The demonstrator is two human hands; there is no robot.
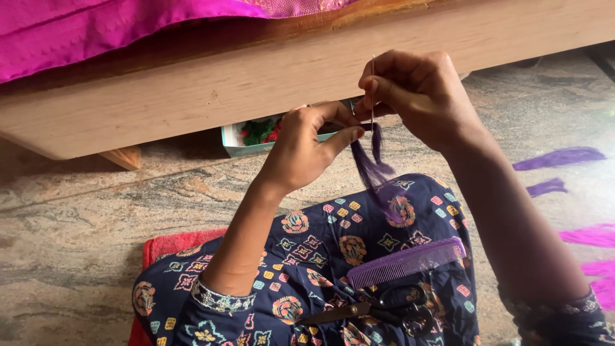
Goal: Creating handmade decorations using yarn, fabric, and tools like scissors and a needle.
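Purple thread (377, 168) hangs in a loose tassel between the 2 hands, just above the lap. Its upper end is pinched between thumb and forefinger of the left hand (306, 144), whose fingers are closed together on the strands. A thin needle (373, 90) is held upright by the right hand (416, 96), its fingertips pressed shut around the shaft, and the thread appears to meet the needle near its lower end; whether it passes through an eye cannot be told.

On the patterned fabric of the lap (307, 256), a purple comb (407, 261) is laid across the knee, with dark scissors (378, 311) just beside it, lower down. More thread bundles (560, 157) are scattered on the stone floor (77, 224) to the right. A wooden frame (224, 83) draped with magenta cloth (83, 25) runs across the top.

Several slips are judged possible: the fine strands could fray or slide from the pinch if tension is lost, the needle could prick a fingertip so close to it, and the comb could be tipped off the knee by a leg shift.
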